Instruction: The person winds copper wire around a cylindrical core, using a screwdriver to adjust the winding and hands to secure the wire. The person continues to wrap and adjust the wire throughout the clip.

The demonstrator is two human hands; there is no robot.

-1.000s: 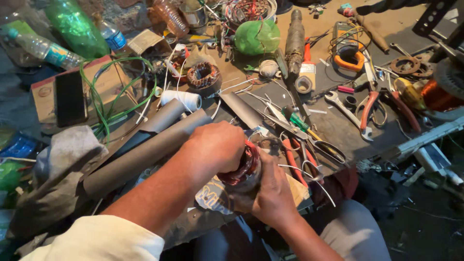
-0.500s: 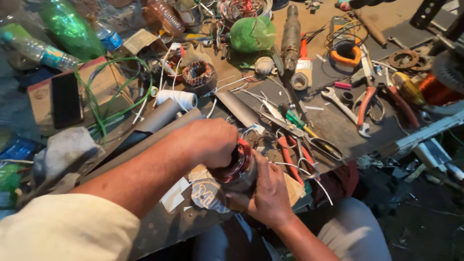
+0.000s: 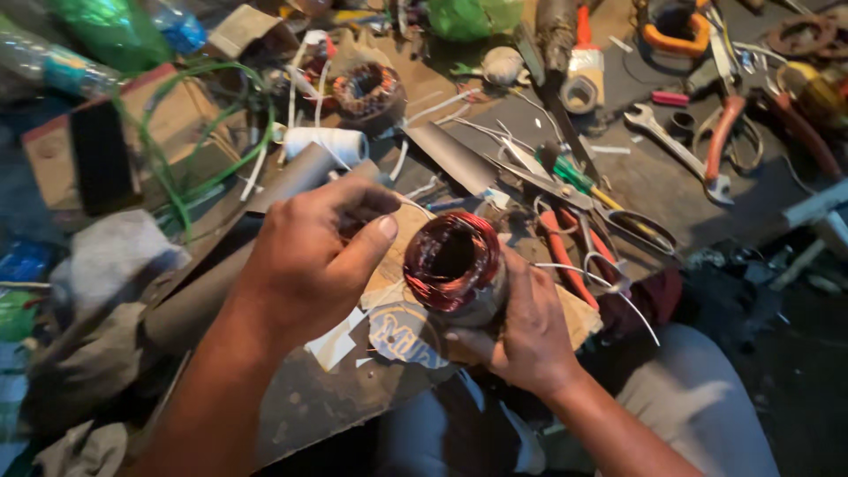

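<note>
Right hand cups the heavy, stiff motor coil by its casing; left hand, half-curled beside it, seems empty; the copper looks delicate.

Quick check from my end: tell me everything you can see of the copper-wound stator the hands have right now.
The stator is a short metal ring wound with reddish copper wire, its open bore tilted up toward the camera. The right hand cups it from below and behind. The left hand sits just beside it, thumb stretched toward the windings; contact is unclear. It is held above the cluttered workbench.
</note>
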